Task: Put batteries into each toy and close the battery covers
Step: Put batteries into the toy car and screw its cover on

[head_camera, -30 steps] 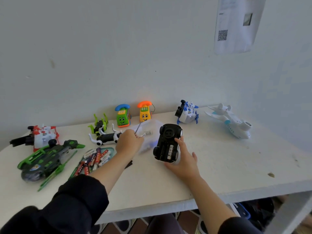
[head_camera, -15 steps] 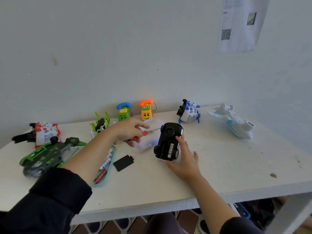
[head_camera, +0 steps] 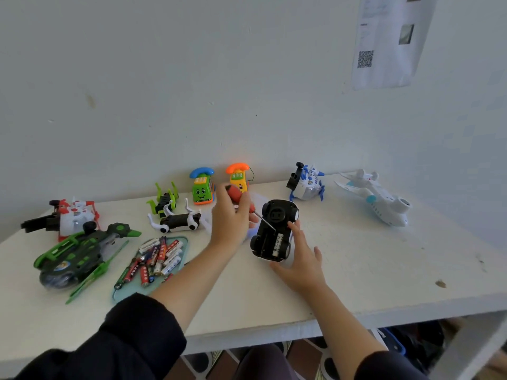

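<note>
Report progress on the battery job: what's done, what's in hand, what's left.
Done: the upside-down black car has batteries showing in its open bay. In hand: the left hand holds a red-handled screwdriver tipped toward the car, which the right hand steadies. Left: the car's cover is still off; spare batteries remain in the tray. The other toys' states cannot be told.

It looked like a plain workroom: a white table (head_camera: 356, 270) against a bare wall (head_camera: 192, 78), a QR-coded sheet (head_camera: 384, 42) taped up.

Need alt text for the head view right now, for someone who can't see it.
A left hand holds a red-handled screwdriver tip-down on an upturned black toy car, steadied by the right hand. Loose batteries and other toys lie on the white table.
</note>
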A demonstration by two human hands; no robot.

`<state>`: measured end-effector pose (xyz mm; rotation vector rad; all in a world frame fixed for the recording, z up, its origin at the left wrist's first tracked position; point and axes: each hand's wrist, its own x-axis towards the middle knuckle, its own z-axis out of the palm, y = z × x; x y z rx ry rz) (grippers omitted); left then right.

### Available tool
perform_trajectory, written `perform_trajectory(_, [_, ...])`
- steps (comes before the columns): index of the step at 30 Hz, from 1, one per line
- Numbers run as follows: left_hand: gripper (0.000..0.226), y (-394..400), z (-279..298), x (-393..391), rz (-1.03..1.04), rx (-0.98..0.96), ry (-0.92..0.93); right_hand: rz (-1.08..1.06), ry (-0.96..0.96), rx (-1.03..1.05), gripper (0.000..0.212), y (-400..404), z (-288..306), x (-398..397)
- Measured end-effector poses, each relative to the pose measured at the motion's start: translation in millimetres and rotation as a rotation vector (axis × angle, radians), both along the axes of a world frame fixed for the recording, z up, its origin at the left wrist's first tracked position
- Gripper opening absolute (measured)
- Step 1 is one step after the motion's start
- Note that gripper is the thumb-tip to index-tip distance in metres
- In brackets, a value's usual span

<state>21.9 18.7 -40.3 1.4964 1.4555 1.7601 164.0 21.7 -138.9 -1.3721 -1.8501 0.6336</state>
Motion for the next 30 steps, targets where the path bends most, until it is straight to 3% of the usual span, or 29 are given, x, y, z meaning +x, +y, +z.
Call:
perform_trajectory(12, [0.018, 4.6, -29.4, 13.5, -0.016, 0.122, 0.281, -0.002, -0.003, 0.013, 0.086, 3.7, -2.8, 1.6])
perform_trajectory(21, [0.019, 42.0, 12.4, 29.2, -0.086, -0.097, 0.514, -0.001, 0.012, 0.003, 0.084, 3.1, -1.7, 2.2])
perform_trajectory(30, [0.017, 44.7, 31.5, 14.8, -0.115, -0.024, 0.628, -0.002, -0.007, 0.001, 0.084, 4.0, -2.4, 1.9])
